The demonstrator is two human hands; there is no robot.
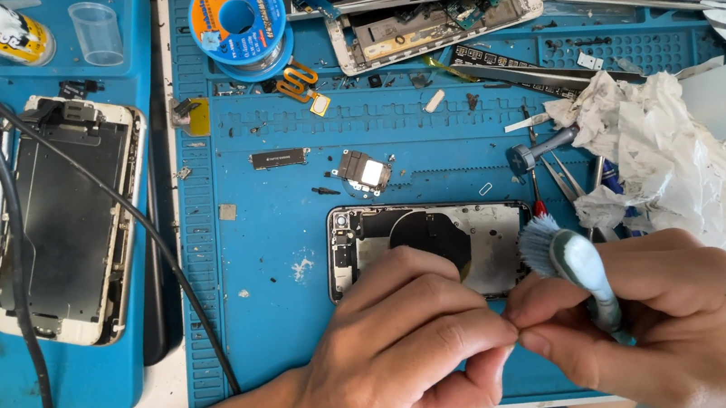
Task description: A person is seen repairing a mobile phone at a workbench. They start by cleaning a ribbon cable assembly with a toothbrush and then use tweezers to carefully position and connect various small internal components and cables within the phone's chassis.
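A single head-worn camera looks steeply down, close over the blue rubber work mat on the table, hands at the bottom edge.

The left hand covers the lower part of the opened phone. Whatever the fingertips pinch is too small to tell. The brush handle disappears inside the right hand.

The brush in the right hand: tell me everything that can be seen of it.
The brush has a pale grey-green, glossy handle that looks like plastic and a tuft of light bluish-grey bristles. It lies tilted, bristles pointing up and left, over the right edge of the opened phone housing on the blue mat. The right hand grips the handle's lower part, hiding its end; the left hand meets the right hand's fingertips.
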